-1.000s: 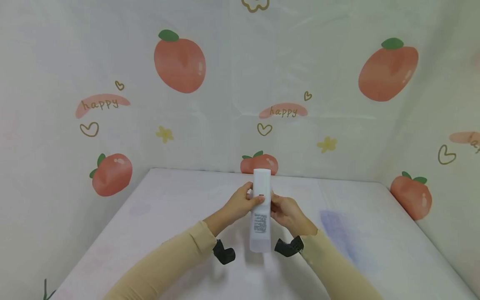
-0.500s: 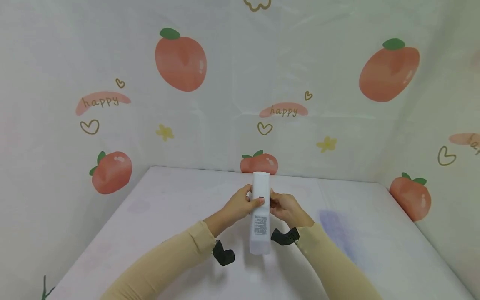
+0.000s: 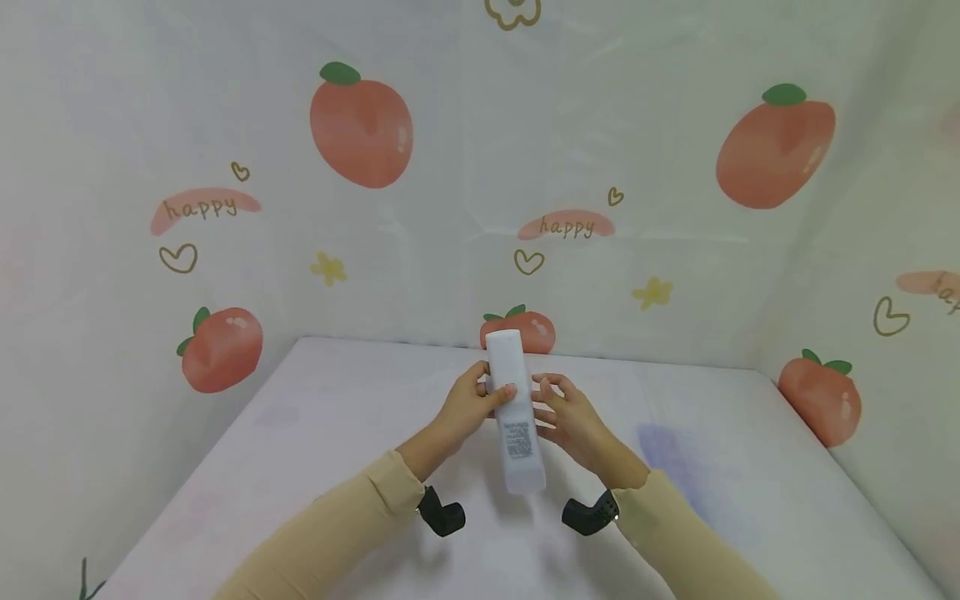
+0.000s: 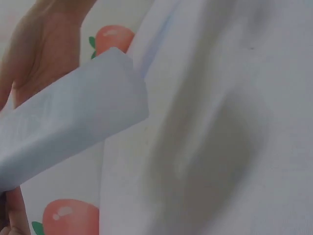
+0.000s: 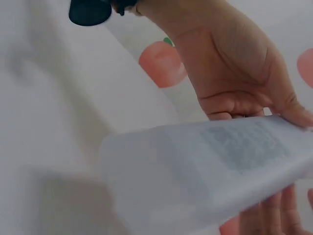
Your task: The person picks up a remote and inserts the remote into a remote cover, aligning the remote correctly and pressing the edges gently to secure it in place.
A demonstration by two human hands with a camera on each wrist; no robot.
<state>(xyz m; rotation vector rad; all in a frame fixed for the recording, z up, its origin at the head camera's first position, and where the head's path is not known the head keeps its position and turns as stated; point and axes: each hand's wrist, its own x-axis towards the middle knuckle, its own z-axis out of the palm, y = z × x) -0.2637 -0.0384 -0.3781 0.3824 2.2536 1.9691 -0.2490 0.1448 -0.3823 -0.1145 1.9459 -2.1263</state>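
Observation:
A long white box-shaped container point(image 3: 515, 417) with a block of dark print is held up over the table, its top leaning left. My left hand point(image 3: 467, 407) grips its left side, thumb across the front face; the right wrist view shows this same left hand point(image 5: 234, 58) above the container point(image 5: 205, 166). On the other side, my right hand point(image 3: 581, 429) has loosened, its fingers extended beside or behind the right edge. Whether those fingertips touch is unclear. The left wrist view shows the right palm point(image 4: 46, 54) beyond the container's plain end point(image 4: 98, 103).
A pale cloth covers the table point(image 3: 337, 467), with a purple smudge point(image 3: 671, 458) at right. Behind stands a white curtain point(image 3: 450, 167) printed with fruit. Black cameras point(image 3: 442, 512) sit at both wrists.
The container has tilted, its top going left and its lower end right. My right hand has let go its grip and spread its fingers. The small red mark on the front is no longer visible.

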